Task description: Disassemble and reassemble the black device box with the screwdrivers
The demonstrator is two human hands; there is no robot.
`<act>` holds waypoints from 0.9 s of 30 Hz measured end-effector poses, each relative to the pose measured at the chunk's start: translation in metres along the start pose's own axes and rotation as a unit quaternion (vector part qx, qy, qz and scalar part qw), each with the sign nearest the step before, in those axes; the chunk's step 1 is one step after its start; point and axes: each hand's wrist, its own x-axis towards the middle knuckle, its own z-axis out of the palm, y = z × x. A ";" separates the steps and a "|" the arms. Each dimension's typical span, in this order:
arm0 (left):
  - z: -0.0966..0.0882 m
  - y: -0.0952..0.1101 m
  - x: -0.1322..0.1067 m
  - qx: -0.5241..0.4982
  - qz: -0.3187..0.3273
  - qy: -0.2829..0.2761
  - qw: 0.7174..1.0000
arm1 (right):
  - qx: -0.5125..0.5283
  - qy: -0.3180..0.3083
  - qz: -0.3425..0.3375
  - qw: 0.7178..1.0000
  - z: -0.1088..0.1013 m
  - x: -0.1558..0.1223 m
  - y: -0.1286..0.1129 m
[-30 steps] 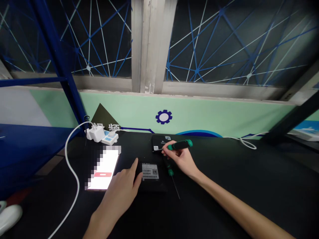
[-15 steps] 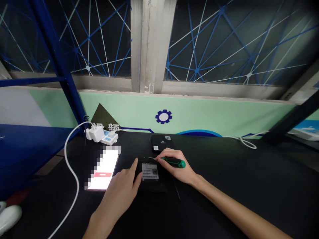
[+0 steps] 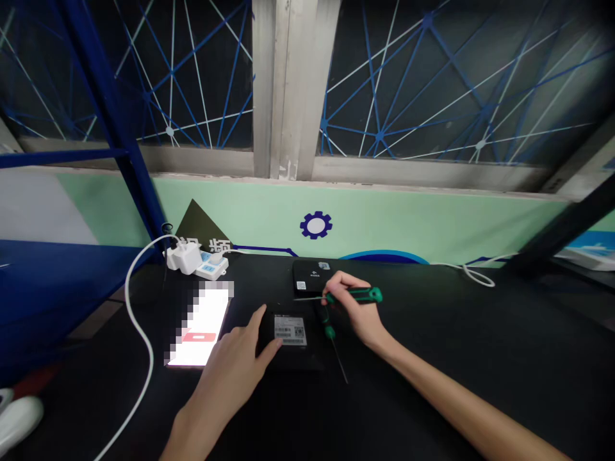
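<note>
A flat black device (image 3: 293, 358) with a white printed label lies on the dark table. My left hand (image 3: 235, 358) rests on its left side, index finger stretched to the upper corner and thumb near the label. In my right hand (image 3: 358, 314) is a screwdriver (image 3: 358, 295) with a green and black handle, its shaft pointing left. The shaft is raised just beyond the device's far edge, apart from it as far as I can see. A second screwdriver (image 3: 329, 331) lies right of the device, its handle partly hidden by my right hand.
Behind my hands lies another black box (image 3: 310, 272) with small stickers. A lit phone-like screen (image 3: 202, 330), partly pixelated, is to the left. A white power strip (image 3: 209, 264) with plugs and a white cable (image 3: 139, 320) sits farther left. The green wall (image 3: 259, 218) bounds the table.
My right hand has moved right and slightly up with the screwdriver, away from the device's far edge, uncovering the second screwdriver. My left thumb has slid slightly to the right and down.
</note>
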 end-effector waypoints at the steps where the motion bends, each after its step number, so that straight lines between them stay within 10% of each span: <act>1: -0.001 0.000 -0.001 -0.006 -0.001 -0.001 1.000 | 0.037 0.034 0.003 0.999 -0.002 0.002 0.001; 12: -0.001 -0.011 0.001 -0.018 0.065 0.061 0.996 | 0.259 0.089 0.120 0.954 -0.021 0.022 -0.001; 21: -0.005 0.004 -0.007 0.057 0.065 0.073 0.994 | -0.120 0.091 0.076 0.986 -0.027 0.024 0.009; 27: 0.002 -0.003 -0.013 0.060 0.080 0.034 0.994 | -0.426 0.002 0.103 0.899 -0.027 0.025 0.003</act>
